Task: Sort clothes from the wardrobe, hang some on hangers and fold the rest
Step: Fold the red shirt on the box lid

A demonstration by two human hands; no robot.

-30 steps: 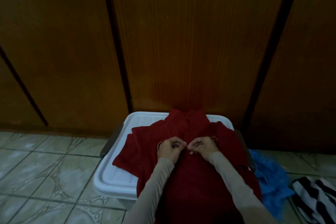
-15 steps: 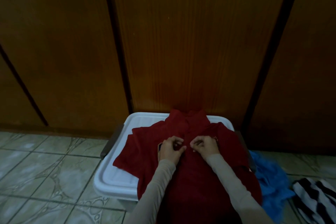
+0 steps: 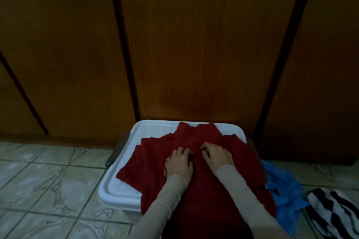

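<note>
A: Where is the garment laid?

B: The red shirt (image 3: pixel 204 190) is spread front-up on the white bin lid (image 3: pixel 120 184), collar toward the wardrobe doors (image 3: pixel 204 44), hem hanging off the near edge. A sleeve is seen folded out on the left.

A: Step in hand?

B: Prob. the placket below the collar is being closed or flattened, prior to folding. To be done well: front edges should be lined up w/ no pucker, fabric kept flat on the lid, collar squared. Only then should sleeves be folded in.

A: Hands?

B: The left hand (image 3: pixel 179 163) is laid palm-down on the chest area, fingers bent, tips pressed at the centre line. The right hand (image 3: pixel 216 154) is set just beside it, fingers curled down onto the cloth. Whether fabric is actually pinched can't be told; too dim. Both forearms are angled in from below, converging.

A: Anything else nearby?

B: A blue garment (image 3: pixel 281 190) and a black-and-white striped one (image 3: pixel 334 213) are left on the tiled floor (image 3: pixel 48 180), right of the bin.
</note>
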